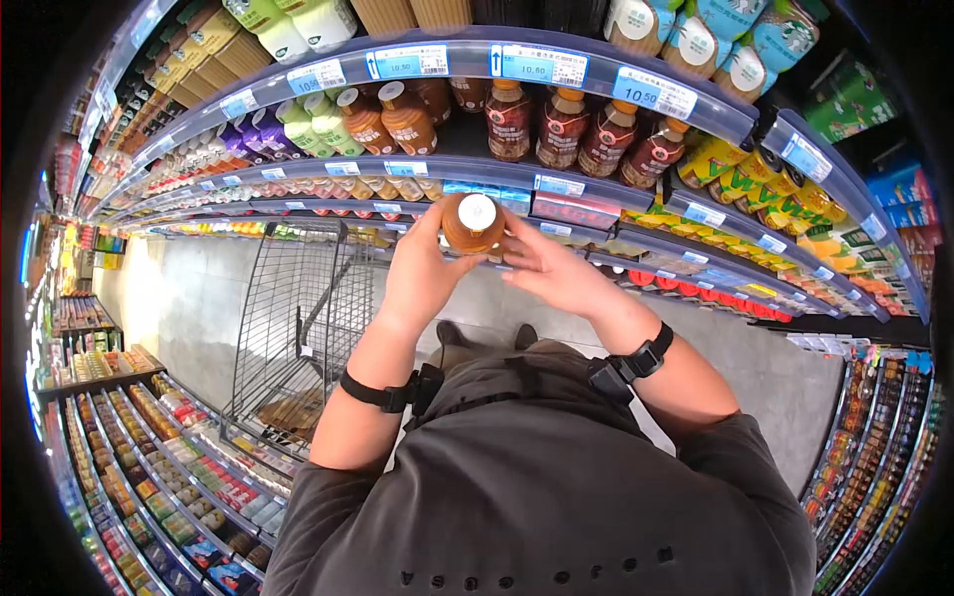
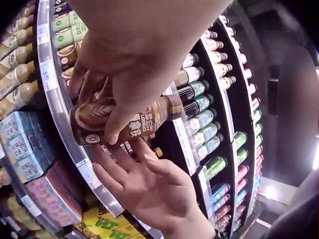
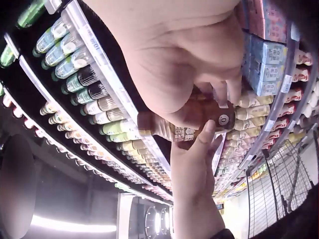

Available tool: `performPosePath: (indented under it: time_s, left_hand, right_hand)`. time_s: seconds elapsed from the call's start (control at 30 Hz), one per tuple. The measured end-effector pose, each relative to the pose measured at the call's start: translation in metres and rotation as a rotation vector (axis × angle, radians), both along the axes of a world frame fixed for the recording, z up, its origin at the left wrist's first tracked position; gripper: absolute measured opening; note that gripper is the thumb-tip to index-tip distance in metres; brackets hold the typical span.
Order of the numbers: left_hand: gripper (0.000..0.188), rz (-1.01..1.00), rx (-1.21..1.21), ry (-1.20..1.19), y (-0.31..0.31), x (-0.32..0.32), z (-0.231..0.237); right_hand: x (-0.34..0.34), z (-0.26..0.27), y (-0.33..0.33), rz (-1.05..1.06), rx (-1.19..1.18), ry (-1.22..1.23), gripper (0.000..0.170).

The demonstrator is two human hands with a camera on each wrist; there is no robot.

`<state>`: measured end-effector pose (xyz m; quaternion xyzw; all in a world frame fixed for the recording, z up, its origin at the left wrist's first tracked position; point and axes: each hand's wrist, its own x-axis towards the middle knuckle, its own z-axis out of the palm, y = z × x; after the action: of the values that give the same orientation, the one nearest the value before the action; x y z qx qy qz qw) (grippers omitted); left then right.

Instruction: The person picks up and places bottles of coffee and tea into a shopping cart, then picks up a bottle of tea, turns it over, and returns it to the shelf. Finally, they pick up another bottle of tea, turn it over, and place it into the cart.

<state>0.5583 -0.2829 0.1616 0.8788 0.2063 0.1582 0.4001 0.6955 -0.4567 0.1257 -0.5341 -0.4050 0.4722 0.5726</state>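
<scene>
A brown bottled latte [image 1: 459, 241] with a pale round cap top is held out in front of the waist, near the shelf. My left hand [image 1: 409, 268] grips its side, the thumb lying across the label in the left wrist view. Opposite it, my right hand [image 1: 556, 268] has its fingers loosely spread, the fingertips right at the bottle. The left wrist view has the bottle [image 2: 92, 122] lying sideways across the picture, with coffee art and white lettering on its label. Part of the bottle [image 3: 227, 117] is hidden behind my right hand [image 3: 184, 64] in the right wrist view.
Shelves with price tags [image 1: 542, 66] curve across the front, holding dark red-labelled bottles [image 1: 509, 124] and similar brown bottles [image 1: 407, 119]. A wire shopping cart [image 1: 283, 318] with flat cardboard in it stands at the left. More stocked shelves [image 1: 169, 467] line the lower left.
</scene>
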Motion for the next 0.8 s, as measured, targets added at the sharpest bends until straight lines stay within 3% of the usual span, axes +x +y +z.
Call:
performPosePath:
  time_s: [0.17,0.4,0.6,0.8]
  left_hand:
    - [0.077,0.041,-0.031,-0.103,0.018,0.027,-0.002]
    - [0.081,0.084,0.136,-0.163,0.055,0.065,-0.005]
    - [0.075,0.07,0.055,-0.224,0.077,0.091,-0.041]
    - [0.077,0.096,-0.008,-0.226,0.075,0.098,-0.05]
  right_hand:
    - [0.018,-0.002,0.028,-0.048,0.082,0.006,0.092]
    - [0.038,0.016,0.074,-0.133,0.081,0.006,0.095]
    - [0.051,0.001,0.096,-0.188,0.063,-0.057,0.1]
    - [0.046,-0.008,0.109,-0.251,0.036,0.031,0.1]
